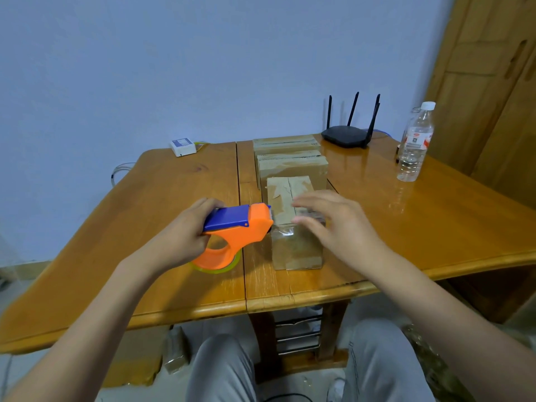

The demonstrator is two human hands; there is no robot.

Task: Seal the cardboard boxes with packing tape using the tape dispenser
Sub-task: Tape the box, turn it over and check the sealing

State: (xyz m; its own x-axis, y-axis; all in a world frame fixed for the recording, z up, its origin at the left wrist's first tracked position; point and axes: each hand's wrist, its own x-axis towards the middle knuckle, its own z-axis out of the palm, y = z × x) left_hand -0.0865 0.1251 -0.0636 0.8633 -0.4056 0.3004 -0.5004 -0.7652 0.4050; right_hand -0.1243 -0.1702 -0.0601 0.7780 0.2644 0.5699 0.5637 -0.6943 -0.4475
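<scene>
Cardboard boxes stand in a row down the middle of the wooden bench (435, 204), running away from the person. The bench itself is the largest thing in view, glossy and orange-brown, with a seam between its boards just left of the row. Behind it rise a pale blue wall and, at the far right, a wooden door (493, 68).

The farthest box (285, 143) and the middle box (293, 166) sit touching one another, tape glinting across their tops. The nearest box (295, 248) is the smallest and stands close to the bench's front edge; its top flaps meet in a centre seam, and a strip of clear tape (285, 232) lies over its near top edge and runs down the front face.

The left hand (182, 233) curls its fingers round the handle of the tape dispenser (237, 227), an orange body with a blue upper plate and a yellowish roll beneath. Its toothed front end touches the nearest box's upper left corner.

The right hand (333, 224) is spread, fingers straight and blurred, over the top right of that same box; whether the fingertips press the cardboard I cannot tell.

Well apart at the far end sit a black router (346, 136) with upright antennas, a clear plastic bottle (414, 143) with a white cap at the right, and a small white device (183, 147) at the far left edge.
</scene>
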